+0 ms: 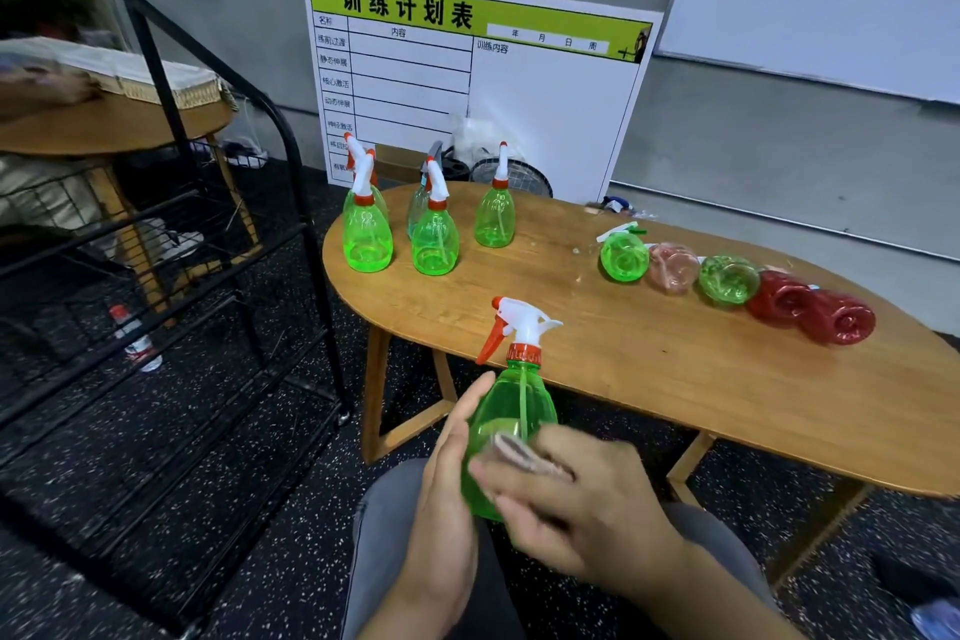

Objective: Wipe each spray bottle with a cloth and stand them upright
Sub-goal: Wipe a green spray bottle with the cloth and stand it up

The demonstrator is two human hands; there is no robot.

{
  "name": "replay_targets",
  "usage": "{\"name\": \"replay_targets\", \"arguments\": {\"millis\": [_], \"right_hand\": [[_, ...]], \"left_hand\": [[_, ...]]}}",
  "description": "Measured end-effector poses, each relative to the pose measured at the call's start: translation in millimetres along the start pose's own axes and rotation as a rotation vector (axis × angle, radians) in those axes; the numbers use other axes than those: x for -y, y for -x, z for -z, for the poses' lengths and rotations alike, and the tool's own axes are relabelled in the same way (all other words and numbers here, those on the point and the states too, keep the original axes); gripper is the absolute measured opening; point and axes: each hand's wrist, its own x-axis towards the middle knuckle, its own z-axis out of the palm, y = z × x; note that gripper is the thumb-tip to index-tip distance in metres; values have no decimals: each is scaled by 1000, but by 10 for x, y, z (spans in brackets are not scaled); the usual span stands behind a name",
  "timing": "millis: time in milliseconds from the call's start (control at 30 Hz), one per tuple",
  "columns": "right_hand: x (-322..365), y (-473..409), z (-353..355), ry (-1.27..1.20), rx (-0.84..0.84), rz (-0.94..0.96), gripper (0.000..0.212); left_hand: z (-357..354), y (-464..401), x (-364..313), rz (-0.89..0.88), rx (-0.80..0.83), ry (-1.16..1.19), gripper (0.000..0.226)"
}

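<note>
I hold a green spray bottle (511, 408) with a white and orange trigger head upright over my lap, in front of the table's near edge. My left hand (447, 494) grips its left side. My right hand (582, 499) presses a small greyish cloth (519, 455) against the bottle's front. Several green bottles (434, 239) stand upright at the far left of the oval wooden table (675, 379). Several bottles lie on their sides in a row at the right: green (623, 256), pink (672, 268), green (727, 280), and red ones (836, 325).
A black metal rack (208, 234) stands to the left, with a water bottle (136, 340) on the dark speckled floor under it. A printed schedule board (467, 83) and a fan lean against the grey wall behind the table. A whiteboard (831, 0) hangs at upper right.
</note>
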Motion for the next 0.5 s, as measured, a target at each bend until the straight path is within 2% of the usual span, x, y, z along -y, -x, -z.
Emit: {"name": "replay_targets", "arguments": {"millis": [67,133,200,300,367,433,500], "right_hand": [[22,77,21,59,55,140,24],[-11,87,43,61,54,143,24],[-105,16,73,3,-34,-19,27],[-274,-164,116,-133,-196,-359,30],[-313,-205,52,-163,-213,-436,30],[-243,-164,-29,-151,-195,-378,29],[-127,-48,-90,-86,-156,-239,28]], "left_hand": [[2,-1,-16,8,-12,22,48],[2,0,-19,-17,-5,11,49],[4,0,-10,-39,22,-26,49],[27,-19,29,-62,35,-78,57],[30,-29,37,-65,35,-96,58],[24,-24,33,-60,38,-85,60],[39,-22,31,-39,28,-73,57]]}}
